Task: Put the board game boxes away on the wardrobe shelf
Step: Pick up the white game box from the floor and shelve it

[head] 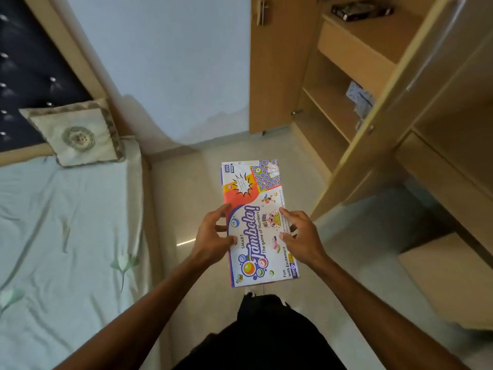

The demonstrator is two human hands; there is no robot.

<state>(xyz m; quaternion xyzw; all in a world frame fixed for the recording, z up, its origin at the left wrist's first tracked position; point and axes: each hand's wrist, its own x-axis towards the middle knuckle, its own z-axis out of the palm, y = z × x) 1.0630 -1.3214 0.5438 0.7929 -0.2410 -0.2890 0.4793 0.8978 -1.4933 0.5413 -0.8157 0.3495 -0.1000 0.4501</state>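
- Between bed [66,222] and open wardrobe [333,84]: roughly midway, at a guess.
- Over the floor [181,182], short of the wardrobe: Tambola box [253,188], level, not yet stored.
- Along its long sides: left hand [213,233] and right hand [301,236] clamped, undersides hidden.
- Up on the top shelf [378,38]: one dark box [362,9], cropped, title unreadable.

Underside of the white cardboard Tambola game box [260,222] is hidden, and the small print along its right edge is too tiny to read. The left hand [212,236] and right hand [302,236] grip its long edges, lower fingers mostly tucked under, out of sight. The black flat box [361,9] on the top shelf is blurred, label unreadable. The blue-white patterned box [356,98] is half hidden behind the light wooden wardrobe door [394,116]. The pale green bed [66,222] is cut by the left edge, both forearms by the bottom edge.
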